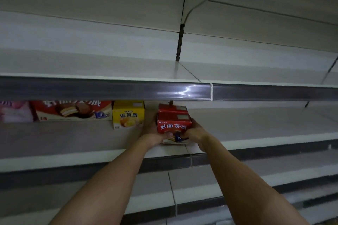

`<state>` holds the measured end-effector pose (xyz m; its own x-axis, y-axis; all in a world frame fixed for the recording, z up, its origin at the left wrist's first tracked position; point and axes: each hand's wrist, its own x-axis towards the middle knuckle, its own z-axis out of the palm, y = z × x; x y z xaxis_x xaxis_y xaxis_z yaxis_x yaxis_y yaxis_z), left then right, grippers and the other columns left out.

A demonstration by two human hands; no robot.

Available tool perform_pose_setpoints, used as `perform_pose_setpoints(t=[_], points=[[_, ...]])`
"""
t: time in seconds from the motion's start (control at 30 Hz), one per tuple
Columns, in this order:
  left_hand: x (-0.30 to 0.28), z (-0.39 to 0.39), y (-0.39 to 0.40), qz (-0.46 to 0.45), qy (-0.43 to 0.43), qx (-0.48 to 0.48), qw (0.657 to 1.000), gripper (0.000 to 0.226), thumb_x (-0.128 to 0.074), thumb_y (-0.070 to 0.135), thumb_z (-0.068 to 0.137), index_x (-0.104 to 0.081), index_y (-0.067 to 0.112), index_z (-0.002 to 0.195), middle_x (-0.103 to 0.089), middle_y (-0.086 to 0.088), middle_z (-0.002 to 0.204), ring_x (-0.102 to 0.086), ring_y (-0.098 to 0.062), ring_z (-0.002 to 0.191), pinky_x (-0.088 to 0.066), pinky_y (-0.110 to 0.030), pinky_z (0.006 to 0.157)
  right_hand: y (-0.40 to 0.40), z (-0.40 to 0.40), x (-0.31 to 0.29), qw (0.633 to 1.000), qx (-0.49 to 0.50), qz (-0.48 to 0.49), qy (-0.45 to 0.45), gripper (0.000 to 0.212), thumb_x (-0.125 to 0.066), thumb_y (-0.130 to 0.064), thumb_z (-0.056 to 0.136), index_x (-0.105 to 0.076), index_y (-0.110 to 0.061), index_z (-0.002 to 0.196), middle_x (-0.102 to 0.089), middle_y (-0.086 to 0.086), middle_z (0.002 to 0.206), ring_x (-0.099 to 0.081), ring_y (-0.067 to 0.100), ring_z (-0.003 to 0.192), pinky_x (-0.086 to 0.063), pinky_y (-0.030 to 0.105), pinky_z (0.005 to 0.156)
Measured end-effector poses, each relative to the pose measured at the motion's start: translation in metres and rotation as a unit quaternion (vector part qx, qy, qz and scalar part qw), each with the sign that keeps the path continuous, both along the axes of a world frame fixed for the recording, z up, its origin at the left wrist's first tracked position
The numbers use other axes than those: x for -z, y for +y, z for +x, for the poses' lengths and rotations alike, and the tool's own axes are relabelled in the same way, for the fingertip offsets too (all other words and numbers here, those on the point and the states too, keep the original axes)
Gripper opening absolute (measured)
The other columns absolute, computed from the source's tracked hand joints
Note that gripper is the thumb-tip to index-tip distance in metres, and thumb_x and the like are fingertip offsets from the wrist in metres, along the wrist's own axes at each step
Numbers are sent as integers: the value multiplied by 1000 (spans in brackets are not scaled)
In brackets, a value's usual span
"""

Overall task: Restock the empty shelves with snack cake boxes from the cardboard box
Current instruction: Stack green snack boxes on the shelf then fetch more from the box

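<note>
A dim white shelf [91, 140] in a store aisle is seen beneath a grey price rail [109, 89]. Red snack cake boxes [172, 121] are grasped by the left hand [155, 133] and right hand [194, 133] and rest on that shelf, just right of a yellow box [128, 114], a wide red box [73, 110] and a pink box [15, 112].

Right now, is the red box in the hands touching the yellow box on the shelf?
No, a clear gap of bare shelf separates the red box, held by both hands, from the yellow box.
</note>
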<state>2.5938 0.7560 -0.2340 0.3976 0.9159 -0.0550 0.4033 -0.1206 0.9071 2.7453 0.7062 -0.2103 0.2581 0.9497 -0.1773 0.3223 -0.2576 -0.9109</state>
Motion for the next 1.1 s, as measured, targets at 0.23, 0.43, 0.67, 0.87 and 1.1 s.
perform_pose_setpoints(t=[0.23,0.43,0.67,0.87,1.1], points=[[13,17,-17,17,101,-100,990,45,-70,11,77,-53,22,118,-63,-8,112,-59,-25,104,-49,-45,95,2,24,5,994,-78,-32,-65,49,-58,5,88,-47,-12,133,-58,8,127,-56,23,117,-45,30,95],[12,24,-10,44,108,-137,984,70,-74,13,75,-39,32,134,-62,-3,116,-59,-22,106,-50,-39,93,18,25,14,995,-54,-2,-85,31,-58,-13,93,-51,-10,123,-62,11,119,-59,23,108,-47,36,99],[17,36,19,50,83,-188,977,79,-67,4,82,-27,28,146,-60,-7,124,-57,-27,113,-46,-38,92,51,25,25,997,-20,22,-66,13,-54,-18,95,-51,-14,108,-63,12,115,-62,25,104,-50,44,96],[22,43,39,89,89,-260,957,55,-59,3,87,-31,8,133,-57,-17,125,-57,-35,113,-46,-44,91,76,21,31,998,-6,56,0,19,-48,-3,92,-61,-6,106,-65,20,116,-63,32,105,-50,47,96],[22,57,48,81,2,-317,945,51,-53,-2,88,-28,0,132,-52,-21,129,-54,-36,116,-44,-41,92,82,10,29,995,1,79,59,44,-57,0,82,-45,-2,124,-59,13,118,-59,28,109,-48,45,99]])
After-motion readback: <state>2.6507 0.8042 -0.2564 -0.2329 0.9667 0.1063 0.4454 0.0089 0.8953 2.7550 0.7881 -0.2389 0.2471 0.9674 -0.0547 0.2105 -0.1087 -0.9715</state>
